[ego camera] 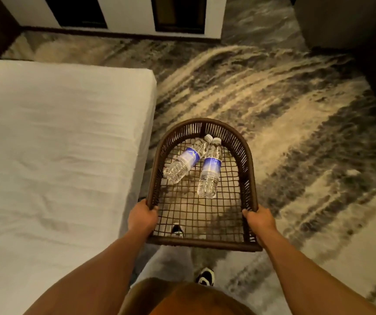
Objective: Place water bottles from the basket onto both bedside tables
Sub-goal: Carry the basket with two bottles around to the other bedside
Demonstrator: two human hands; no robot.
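Fingers of both hands, left (142, 215) and right (260, 218), clamp the arched woven basket (248, 160) holding two ribbed clear bottles (209, 169).

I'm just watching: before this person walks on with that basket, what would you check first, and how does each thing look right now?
1. Left hand gripping the basket rim: ok.
2. Right hand gripping the opposite rim: ok.
3. Both water bottles inside: left bottle and right bottle lying flat: ok.
4. Caps on: ok.
5. Carpet ahead free of obstacles: ok.
6. Bedside table within sight: cannot tell.
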